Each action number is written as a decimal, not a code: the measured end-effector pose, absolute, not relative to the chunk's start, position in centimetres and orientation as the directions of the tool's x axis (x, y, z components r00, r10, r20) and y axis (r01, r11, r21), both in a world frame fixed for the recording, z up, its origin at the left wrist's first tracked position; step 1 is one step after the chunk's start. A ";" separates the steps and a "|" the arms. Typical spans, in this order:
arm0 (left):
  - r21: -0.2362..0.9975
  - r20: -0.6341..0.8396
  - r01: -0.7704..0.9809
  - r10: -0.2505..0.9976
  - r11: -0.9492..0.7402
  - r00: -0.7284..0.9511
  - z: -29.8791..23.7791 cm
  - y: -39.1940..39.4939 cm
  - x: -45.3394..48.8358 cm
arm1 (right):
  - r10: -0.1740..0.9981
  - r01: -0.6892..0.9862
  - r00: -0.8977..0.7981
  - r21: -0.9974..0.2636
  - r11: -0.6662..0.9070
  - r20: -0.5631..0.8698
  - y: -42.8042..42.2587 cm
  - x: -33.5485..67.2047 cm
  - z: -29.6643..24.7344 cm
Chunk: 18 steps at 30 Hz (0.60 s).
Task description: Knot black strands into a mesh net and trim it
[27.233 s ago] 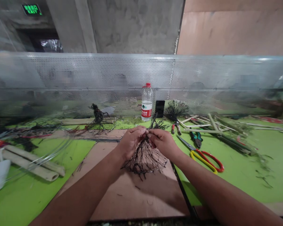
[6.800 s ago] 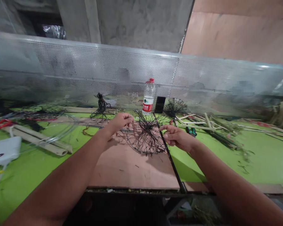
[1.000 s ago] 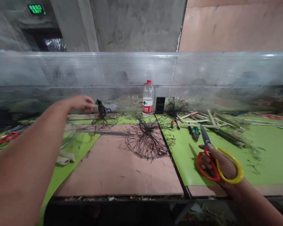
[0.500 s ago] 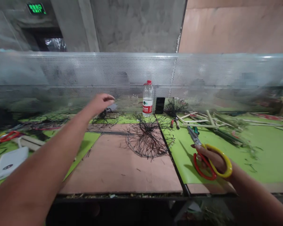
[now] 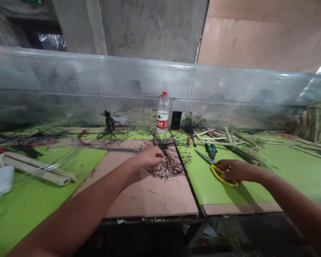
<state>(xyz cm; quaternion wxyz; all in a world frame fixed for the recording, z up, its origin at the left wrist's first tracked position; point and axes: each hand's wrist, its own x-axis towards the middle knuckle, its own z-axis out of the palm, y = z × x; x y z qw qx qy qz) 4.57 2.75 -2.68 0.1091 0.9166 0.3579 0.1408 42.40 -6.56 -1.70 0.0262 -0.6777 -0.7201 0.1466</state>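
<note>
Bare concrete wall [image 5: 149, 28] up behind, perforated metal screen [image 5: 96, 78] across the back of a green tabletop [image 5: 296, 185], brown board panel [image 5: 155, 200] set into it.

Black wire tangle [image 5: 167, 157] sits on the board, just in front of & right of the water bottle [image 5: 163, 112], its wires splayed in a rough dome. L hand [image 5: 147, 160] lies on its near side, fingers loosely curled on the wires; looks like it's pinning the springy mass in place, though can't tell if it's actually gripping.

R hand [image 5: 238, 169] is over the red-and-yellow scissors [image 5: 222, 173] on the green, well right of the bottle, blades pointing back-left toward it. Can't tell if fingers are closed on the handles.

Near the bottle, w/in reach on the R side: black pruning shears [image 5: 191, 139], green-handled pliers [image 5: 210, 150], bamboo strips [image 5: 227, 137], probably kept close for quick pickup. Left of the bottle: smaller wire tuft [image 5: 109, 125], bamboo tubes [image 5: 34, 171], white power bank [image 5: 0, 180].
</note>
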 end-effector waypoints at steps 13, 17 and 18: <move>0.342 0.353 0.459 0.565 -0.820 0.746 -3.9 2.2 5.8 | 0.843 0.729 -0.416 -0.429 0.533 0.340 -4.4 27.2 0.7; 0.579 0.308 0.388 0.632 -0.718 0.711 -1.2 1.2 3.5 | 0.817 0.506 -0.493 -0.665 0.549 0.299 -2.7 24.2 0.9; 0.602 0.292 0.379 0.635 -0.703 0.715 -0.5 0.9 2.9 | 0.808 0.470 -0.521 -0.699 0.539 0.274 -2.3 23.6 0.8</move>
